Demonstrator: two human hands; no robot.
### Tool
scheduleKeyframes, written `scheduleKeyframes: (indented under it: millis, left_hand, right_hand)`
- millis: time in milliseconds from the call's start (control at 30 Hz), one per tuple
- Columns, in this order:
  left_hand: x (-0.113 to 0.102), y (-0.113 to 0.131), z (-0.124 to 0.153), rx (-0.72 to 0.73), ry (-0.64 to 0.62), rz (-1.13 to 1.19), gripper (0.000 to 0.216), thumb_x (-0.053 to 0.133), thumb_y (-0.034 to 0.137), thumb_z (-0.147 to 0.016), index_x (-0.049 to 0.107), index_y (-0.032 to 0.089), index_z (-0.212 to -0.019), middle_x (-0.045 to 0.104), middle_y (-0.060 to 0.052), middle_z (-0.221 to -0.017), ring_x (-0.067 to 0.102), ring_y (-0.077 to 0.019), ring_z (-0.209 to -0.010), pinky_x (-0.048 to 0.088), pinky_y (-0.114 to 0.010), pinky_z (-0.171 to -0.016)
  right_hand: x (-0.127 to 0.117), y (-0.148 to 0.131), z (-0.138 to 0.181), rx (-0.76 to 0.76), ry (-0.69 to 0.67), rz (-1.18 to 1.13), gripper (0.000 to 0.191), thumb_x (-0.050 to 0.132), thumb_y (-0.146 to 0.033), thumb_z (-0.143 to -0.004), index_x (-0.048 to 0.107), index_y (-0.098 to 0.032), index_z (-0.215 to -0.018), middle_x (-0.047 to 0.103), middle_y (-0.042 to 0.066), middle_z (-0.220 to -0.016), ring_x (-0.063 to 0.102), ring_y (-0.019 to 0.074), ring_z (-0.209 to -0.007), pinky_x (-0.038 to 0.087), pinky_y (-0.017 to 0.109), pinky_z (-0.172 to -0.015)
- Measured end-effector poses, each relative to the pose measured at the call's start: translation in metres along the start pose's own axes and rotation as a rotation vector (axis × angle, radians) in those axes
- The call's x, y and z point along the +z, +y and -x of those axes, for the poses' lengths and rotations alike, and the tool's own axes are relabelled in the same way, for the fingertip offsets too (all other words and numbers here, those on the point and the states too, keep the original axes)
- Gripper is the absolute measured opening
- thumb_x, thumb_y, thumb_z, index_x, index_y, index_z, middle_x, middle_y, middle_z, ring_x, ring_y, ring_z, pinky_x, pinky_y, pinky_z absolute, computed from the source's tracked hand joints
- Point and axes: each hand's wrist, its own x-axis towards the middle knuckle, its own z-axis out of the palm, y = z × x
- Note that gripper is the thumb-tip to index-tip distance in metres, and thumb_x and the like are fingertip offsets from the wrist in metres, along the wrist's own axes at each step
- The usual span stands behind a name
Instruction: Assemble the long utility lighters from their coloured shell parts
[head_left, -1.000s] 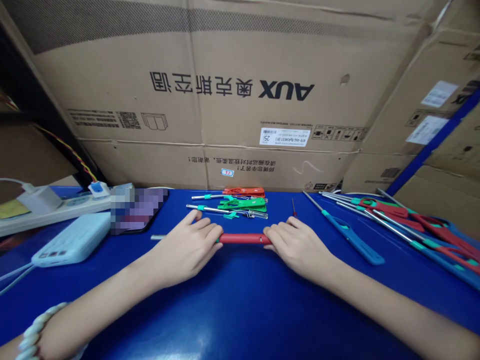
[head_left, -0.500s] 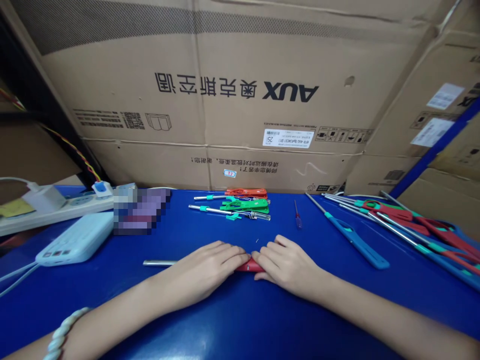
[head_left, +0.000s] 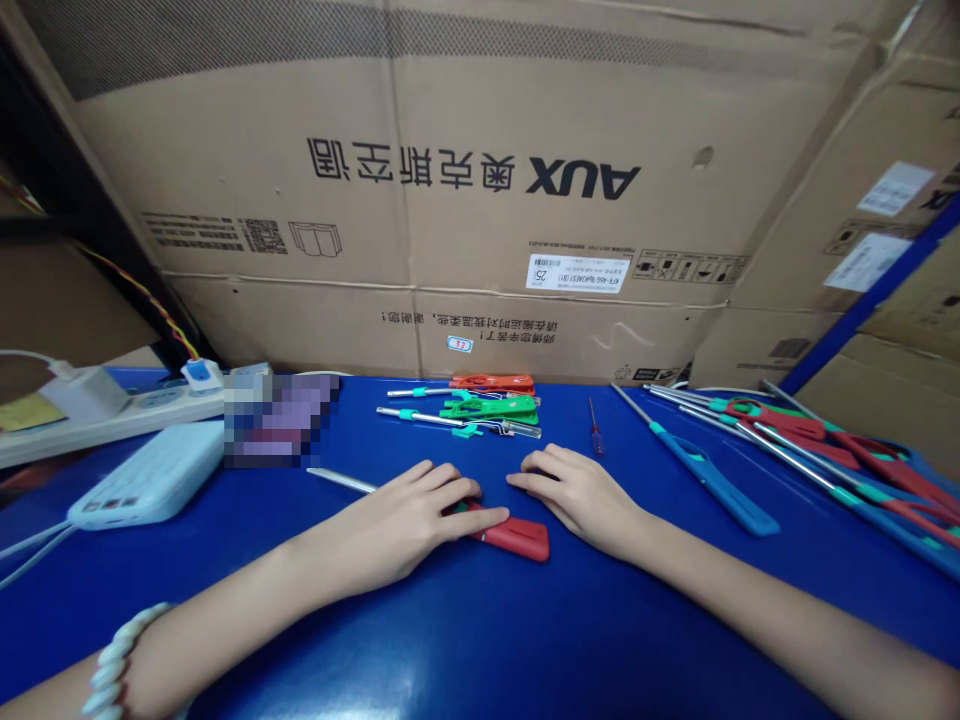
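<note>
A long-necked lighter with a red handle (head_left: 517, 537) and a metal tube lies on the blue table (head_left: 480, 640), tube end pointing left. My left hand (head_left: 409, 520) rests palm down on its middle, fingers stretched over the handle's near end. My right hand (head_left: 581, 493) lies flat on the table just right of the red handle, fingers extended, apart from it and holding nothing.
Red and green lighter parts (head_left: 487, 405) lie behind the hands, with a small red screwdriver (head_left: 595, 432). A blue lighter (head_left: 705, 470) and several more lighters (head_left: 832, 440) sit right. A power bank (head_left: 146, 475) and power strip (head_left: 112, 410) are left. Cardboard boxes (head_left: 480, 200) wall the back.
The right hand has come off the red handle and moved back and right. The lighter has swung so its handle angles toward me under the left hand.
</note>
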Motion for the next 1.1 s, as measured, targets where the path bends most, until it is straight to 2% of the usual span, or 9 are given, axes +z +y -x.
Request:
scheduleKeyframes:
  millis: [167, 333, 533, 633, 733, 800, 900, 1100]
  left_hand:
    - [-0.006, 0.001, -0.001, -0.005, -0.008, -0.005, 0.045, 0.044, 0.014, -0.094, 0.041, 0.027, -0.137, 0.056, -0.008, -0.112, 0.048, -0.0238, -0.099, 0.037, -0.034, -0.082]
    - [-0.009, 0.002, -0.001, -0.024, -0.002, 0.008, 0.039, 0.047, 0.019, -0.095, 0.045, 0.023, -0.133, 0.057, -0.007, -0.107, 0.049, -0.0232, -0.096, 0.038, -0.034, -0.082]
    - [-0.004, 0.006, -0.001, -0.068, -0.01, 0.106, 0.024, 0.049, 0.027, -0.095, 0.054, 0.016, -0.116, 0.057, -0.008, -0.106, 0.051, -0.023, -0.094, 0.039, -0.036, -0.085]
    - [-0.001, 0.009, -0.002, -0.089, -0.016, 0.134, 0.021, 0.047, 0.023, -0.096, 0.054, 0.016, -0.114, 0.057, -0.007, -0.104, 0.051, -0.0221, -0.091, 0.039, -0.035, -0.084]
    - [0.002, 0.01, -0.003, -0.056, -0.002, 0.101, 0.032, 0.045, 0.02, -0.096, 0.047, 0.022, -0.127, 0.055, -0.006, -0.104, 0.05, -0.021, -0.087, 0.039, -0.033, -0.078]
    - [0.003, 0.009, -0.003, -0.033, 0.018, 0.073, 0.04, 0.045, 0.019, -0.096, 0.041, 0.028, -0.134, 0.054, -0.005, -0.102, 0.049, -0.0203, -0.084, 0.039, -0.031, -0.076]
    - [0.002, 0.009, -0.003, -0.027, 0.033, 0.073, 0.043, 0.044, 0.018, -0.095, 0.039, 0.03, -0.137, 0.053, -0.005, -0.102, 0.048, -0.0194, -0.082, 0.038, -0.03, -0.074]
    - [-0.001, 0.01, -0.003, -0.033, 0.029, 0.081, 0.044, 0.045, 0.017, -0.095, 0.039, 0.029, -0.136, 0.053, -0.005, -0.102, 0.048, -0.0193, -0.082, 0.038, -0.029, -0.074]
  right_hand:
    - [0.0, 0.003, 0.0, -0.024, 0.04, -0.068, 0.026, 0.039, -0.013, -0.095, 0.064, -0.014, -0.104, 0.064, 0.009, -0.097, 0.055, 0.0184, -0.082, 0.048, 0.031, -0.074]
    - [-0.002, 0.002, -0.001, -0.017, 0.061, -0.109, 0.026, 0.038, -0.013, -0.096, 0.063, -0.014, -0.089, 0.063, 0.008, -0.086, 0.053, 0.0177, -0.075, 0.046, 0.029, -0.069]
    - [0.001, 0.002, -0.002, -0.009, 0.041, -0.097, 0.027, 0.036, -0.014, -0.097, 0.059, -0.014, -0.083, 0.061, 0.008, -0.08, 0.049, 0.0184, -0.072, 0.042, 0.03, -0.067]
    - [0.0, -0.005, -0.003, 0.11, 0.049, -0.301, 0.022, 0.04, -0.014, -0.096, 0.057, -0.016, -0.083, 0.059, 0.006, -0.081, 0.051, 0.0176, -0.075, 0.042, 0.029, -0.07]
    - [-0.004, -0.017, -0.006, 0.294, 0.07, -0.656, 0.016, 0.047, -0.014, -0.094, 0.056, -0.018, -0.081, 0.058, 0.003, -0.081, 0.054, 0.0153, -0.076, 0.042, 0.026, -0.071]
    - [-0.005, -0.024, -0.008, 0.364, 0.064, -0.821, 0.016, 0.052, -0.015, -0.092, 0.056, -0.018, -0.076, 0.057, 0.001, -0.08, 0.054, 0.0146, -0.075, 0.041, 0.026, -0.069]
    - [-0.005, -0.029, -0.009, 0.404, 0.053, -0.912, 0.017, 0.055, -0.015, -0.09, 0.057, -0.017, -0.073, 0.056, 0.001, -0.079, 0.053, 0.0148, -0.075, 0.04, 0.026, -0.069]
    - [-0.003, -0.027, -0.01, 0.458, 0.024, -0.934, 0.017, 0.057, -0.016, -0.088, 0.059, -0.017, -0.071, 0.055, 0.001, -0.077, 0.051, 0.0148, -0.073, 0.038, 0.027, -0.066]
